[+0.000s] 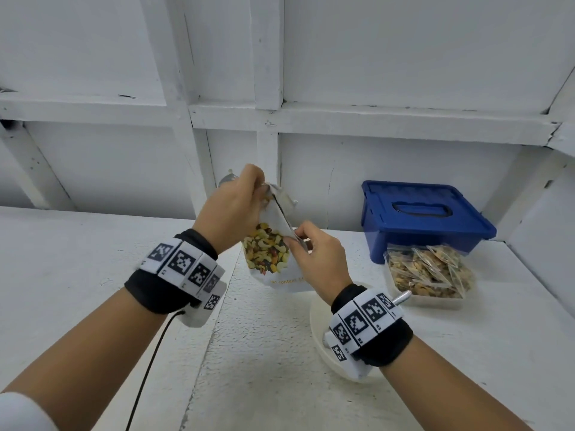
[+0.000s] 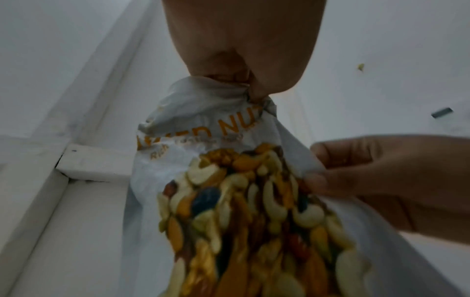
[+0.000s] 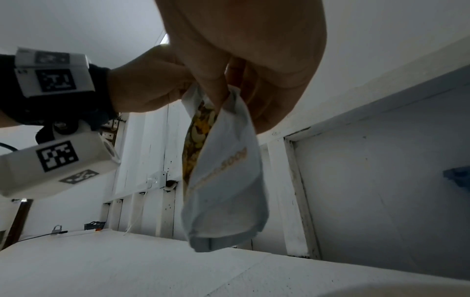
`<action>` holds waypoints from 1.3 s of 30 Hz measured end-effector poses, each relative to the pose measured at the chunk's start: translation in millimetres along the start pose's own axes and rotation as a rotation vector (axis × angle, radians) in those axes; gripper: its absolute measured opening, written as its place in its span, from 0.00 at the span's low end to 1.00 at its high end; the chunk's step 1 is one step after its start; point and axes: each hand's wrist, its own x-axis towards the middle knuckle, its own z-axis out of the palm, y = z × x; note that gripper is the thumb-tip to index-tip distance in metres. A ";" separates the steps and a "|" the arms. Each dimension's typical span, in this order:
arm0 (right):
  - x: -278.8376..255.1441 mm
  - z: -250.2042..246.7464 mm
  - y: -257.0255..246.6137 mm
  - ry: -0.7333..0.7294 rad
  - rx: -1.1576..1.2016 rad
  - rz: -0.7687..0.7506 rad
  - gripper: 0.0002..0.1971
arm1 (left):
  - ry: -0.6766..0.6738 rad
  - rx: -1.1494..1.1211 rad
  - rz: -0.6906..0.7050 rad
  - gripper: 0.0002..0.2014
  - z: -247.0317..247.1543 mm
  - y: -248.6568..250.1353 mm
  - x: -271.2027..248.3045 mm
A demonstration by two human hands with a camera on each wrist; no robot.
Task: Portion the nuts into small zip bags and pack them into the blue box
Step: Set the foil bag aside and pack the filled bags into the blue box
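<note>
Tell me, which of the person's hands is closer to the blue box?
The right hand. It pinches the nut pouch at its near edge, on the side toward the blue box. The left hand grips the pouch's top, farther left of the box.

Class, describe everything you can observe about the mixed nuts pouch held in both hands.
The mixed nuts pouch is a white, crinkled, flexible packet printed with orange lettering and a picture of cashews and other nuts. It hangs tilted in the air above the white table, touching nothing but the hands. The left hand pinches its bunched top corner; the right hand pinches the upper edge lower down. Its bottom gusset is folded.
</note>
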 end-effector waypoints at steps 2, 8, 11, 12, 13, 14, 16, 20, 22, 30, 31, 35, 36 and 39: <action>3.0 -1.0 -0.3 0.004 -0.018 -0.013 0.09 | -0.015 -0.061 -0.078 0.06 -2.3 -4.7 4.9; 3.6 -4.9 5.6 -0.069 -0.181 -0.054 0.09 | -0.342 0.060 -0.086 0.18 -13.4 -1.6 19.3; 5.6 -5.2 5.9 -0.073 -0.251 -0.095 0.09 | -0.437 0.226 -0.053 0.16 -7.8 2.4 23.3; 6.5 -5.7 5.5 -0.080 -0.276 -0.104 0.09 | -0.458 0.254 -0.056 0.15 -4.9 2.4 23.7; 7.4 -6.2 5.3 -0.091 -0.298 -0.106 0.10 | -0.466 0.263 -0.059 0.14 -1.8 1.9 23.4; 8.1 -7.0 5.5 -0.106 -0.306 -0.097 0.10 | -0.458 0.255 -0.060 0.12 1.7 2.1 22.1; 10.2 -9.2 7.0 -0.153 -0.242 -0.036 0.08 | -0.397 0.220 -0.068 0.10 8.3 3.1 16.8; 10.1 -13.3 11.4 -0.248 0.064 0.084 0.07 | -0.222 0.087 -0.159 0.07 16.6 0.4 7.5; 9.5 -14.0 13.0 -0.246 0.119 0.086 0.06 | -0.159 0.047 -0.197 0.06 18.5 -2.5 5.9; 13.2 -1.7 11.3 -0.182 0.202 0.028 0.07 | 0.189 -0.253 -0.433 0.04 9.6 -6.6 20.9; 13.3 0.1 11.9 -0.179 0.213 0.025 0.07 | 0.222 -0.281 -0.460 0.04 8.6 -7.9 21.4; 13.6 0.9 14.1 -0.155 0.241 0.007 0.09 | 0.342 -0.403 -0.518 0.03 9.8 -11.1 19.9; 14.4 0.1 15.1 -0.156 0.232 0.003 0.10 | 0.343 -0.413 -0.524 0.03 10.3 -11.6 19.3; 16.2 -3.6 19.1 -0.233 0.128 0.030 0.08 | 0.234 -0.386 -0.500 0.03 12.6 -12.7 20.1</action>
